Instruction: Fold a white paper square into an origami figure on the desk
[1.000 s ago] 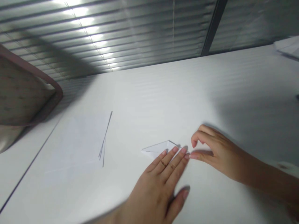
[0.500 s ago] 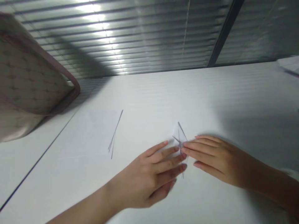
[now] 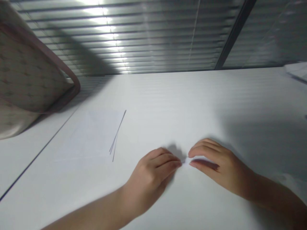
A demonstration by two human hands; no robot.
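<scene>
My left hand and my right hand rest on the white table, fingers curled, their tips meeting in the middle. Between the fingertips a small sliver of the folded white paper shows. Both hands pinch it from either side and cover most of it. The paper lies low on the table surface under the fingers.
A few loose white sheets lie flat to the left of my hands. A padded chair back with a brown rim stands at the far left. Closed blinds run behind the table. Something pale lies at the far right edge.
My fingers went from lying flat on the folded paper to curled tips pinching it. The paper's upright point has dropped out of sight beneath the hands.
</scene>
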